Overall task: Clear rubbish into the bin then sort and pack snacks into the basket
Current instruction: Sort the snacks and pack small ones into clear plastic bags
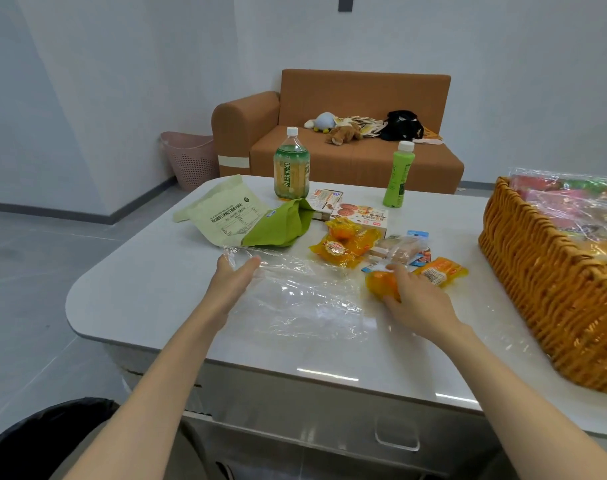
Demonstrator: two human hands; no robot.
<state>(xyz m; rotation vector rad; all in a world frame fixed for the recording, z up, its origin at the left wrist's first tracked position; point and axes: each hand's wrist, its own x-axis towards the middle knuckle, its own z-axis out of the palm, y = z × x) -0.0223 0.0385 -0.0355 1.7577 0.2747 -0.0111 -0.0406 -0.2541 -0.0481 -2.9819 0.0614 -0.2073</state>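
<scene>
Left hand (234, 277) is out on the far left corner of the clear film (305, 303), which lies crumpled on the table (149, 299) right in front of the person. The fingers are tucked behind the palm and under a curl of film, so I cannot tell whether they pinch it or only press. Right hand (418, 299) is curled over an orange packet (381, 284) and holds it at the film's right edge.

That film will be feather-light, limp and clingy, and slick on the glossy top. It won't lift as a sheet. Better to scrunch it inward from the corners into 1 ball. The packet looks soft and squashy in a slippery wrapper, so take it round the middle with a gentle grip.

The bin (35, 431) sits low at the left, below the table edge. Only a dark, probably bag-lined rim shows, and its mouth is cut off. The basket (537, 289) stands at the right, well apart from the film and cropped by the frame. More clear wrap covers what's inside, which is just blurred colours. The film's near edge is hard to trace against the white top.
</scene>
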